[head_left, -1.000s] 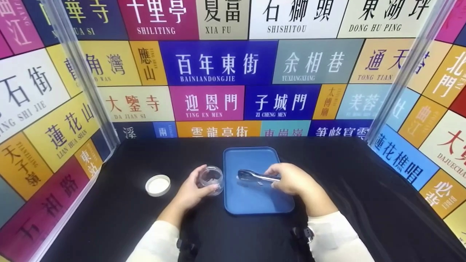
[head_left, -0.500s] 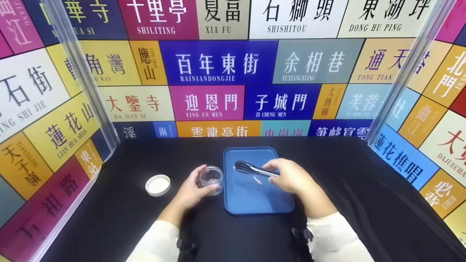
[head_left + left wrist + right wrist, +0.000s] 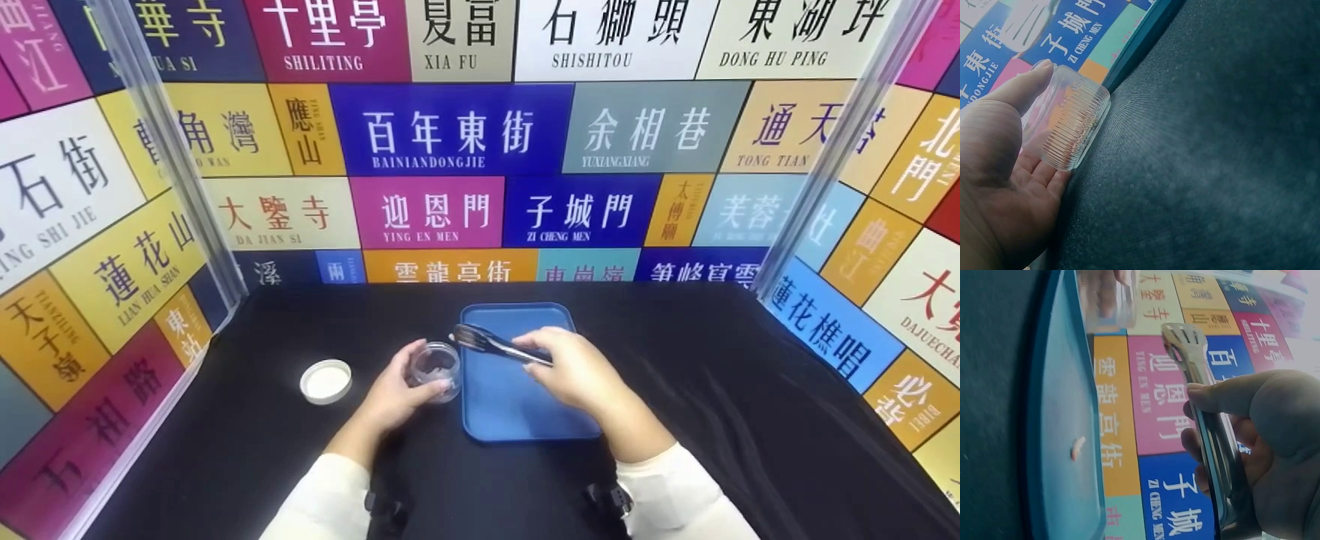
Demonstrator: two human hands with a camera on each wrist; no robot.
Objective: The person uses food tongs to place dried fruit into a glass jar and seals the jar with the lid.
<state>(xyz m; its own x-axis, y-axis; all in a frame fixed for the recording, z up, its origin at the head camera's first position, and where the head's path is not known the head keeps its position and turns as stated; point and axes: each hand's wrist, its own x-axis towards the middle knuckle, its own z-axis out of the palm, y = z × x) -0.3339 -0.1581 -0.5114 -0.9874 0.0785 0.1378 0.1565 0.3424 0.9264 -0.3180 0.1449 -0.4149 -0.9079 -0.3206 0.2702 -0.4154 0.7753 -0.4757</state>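
Note:
My left hand [image 3: 401,390] grips a clear jar [image 3: 1078,121] between thumb and fingers, just left of the blue tray. The jar has no lid on, and small pieces lie inside it. My right hand [image 3: 581,367] holds metal tongs [image 3: 491,343] with slotted heads, slanting over the tray's far left part. Their tips are close to the jar's rim, and a small pale bit shows at them, too small to identify. In the right wrist view, another small pinkish-white piece [image 3: 1077,448] lies on the tray [image 3: 1067,495]; my right hand seems to hide it in the head view.
A white round lid [image 3: 325,382] lies left of the jar on the black cloth [image 3: 247,450]. Behind the table and at both sides stand panels [image 3: 450,127] of coloured signs. Transparent corner posts [image 3: 187,180] rise at the back left and back right.
My right hand has lifted the tongs from over the tray's middle and moved left towards the jar, a pale bit at the tips. My left hand and the jar have stayed in place.

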